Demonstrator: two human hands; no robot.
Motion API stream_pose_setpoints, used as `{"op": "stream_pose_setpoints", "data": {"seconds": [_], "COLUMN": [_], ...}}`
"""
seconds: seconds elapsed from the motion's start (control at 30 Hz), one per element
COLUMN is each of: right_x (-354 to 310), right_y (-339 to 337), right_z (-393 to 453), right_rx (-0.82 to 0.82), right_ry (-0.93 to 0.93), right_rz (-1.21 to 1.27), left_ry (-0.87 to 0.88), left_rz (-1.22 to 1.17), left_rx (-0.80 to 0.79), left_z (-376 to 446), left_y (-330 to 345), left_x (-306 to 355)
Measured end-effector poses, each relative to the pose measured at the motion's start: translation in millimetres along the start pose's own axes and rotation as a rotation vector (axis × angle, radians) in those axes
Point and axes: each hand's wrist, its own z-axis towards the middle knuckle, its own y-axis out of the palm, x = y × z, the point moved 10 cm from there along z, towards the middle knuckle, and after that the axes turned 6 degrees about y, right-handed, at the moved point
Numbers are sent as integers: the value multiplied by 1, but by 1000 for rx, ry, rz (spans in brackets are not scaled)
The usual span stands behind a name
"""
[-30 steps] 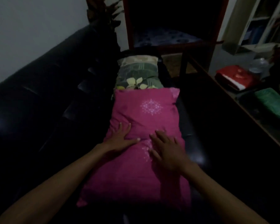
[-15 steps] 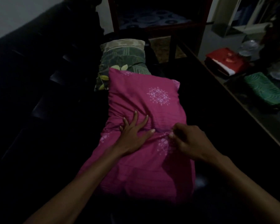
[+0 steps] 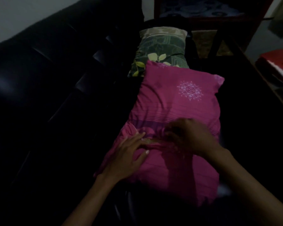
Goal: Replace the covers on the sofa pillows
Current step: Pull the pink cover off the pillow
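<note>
— Pillow [image 3: 178, 111] in the magenta cover: where is it lying?

— It lies lengthwise on the seat of the black sofa [image 3: 39, 95], straight in front of me. Its far end overlaps the near edge of a green leaf-patterned pillow [image 3: 160, 51], which sits farther along the same seat. A pale round motif is printed near the far right corner of the magenta cover.

— What are your hands doing on it?

— Both are at the middle of the pillow, where the fabric is gathered into a ridge of folds running across it. My left hand [image 3: 127, 155] lies flat on the cover, fingers straight and spread, the fingertips pressing against the bunched fabric. My right hand [image 3: 191, 137] is just beside it, fingers curled down into the same folds. It is blurred, but the fingers look closed round a pinch of the cover.

— So the two hands touch?

— The fingertips are very close over the ridge; whether they actually meet, I cannot tell.

— Anything else around?

— A dark red wooden frame [image 3: 211, 17] stands beyond the sofa's far end. At the right edge there is a folded red cloth [image 3: 278, 66] on a low surface. The room is dim, so details in the dark areas are lost.
</note>
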Motion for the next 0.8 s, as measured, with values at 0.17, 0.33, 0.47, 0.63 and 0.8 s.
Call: {"op": "stream_pose_setpoints", "data": {"seconds": [0.17,0.33,0.47,0.63,0.8], "right_x": [-25,-3,16,16,61], "right_y": [38,18,-23,-86,-73], "right_z": [17,10,-14,-49,-46], "right_rx": [-12,39,133,302,299], "right_ry": [-26,103,174,163,295], "right_rz": [-214,-189,-3,32,-28], "left_ry": [4,105,283,476,454], "left_rz": [48,25,47,-7,31], "left_rx": [24,89,197,263,215], "left_z": [-6,1,17,43,59], "left_y": [1,-6,-7,-8,6], "left_x": [1,26,65,104,101]}}
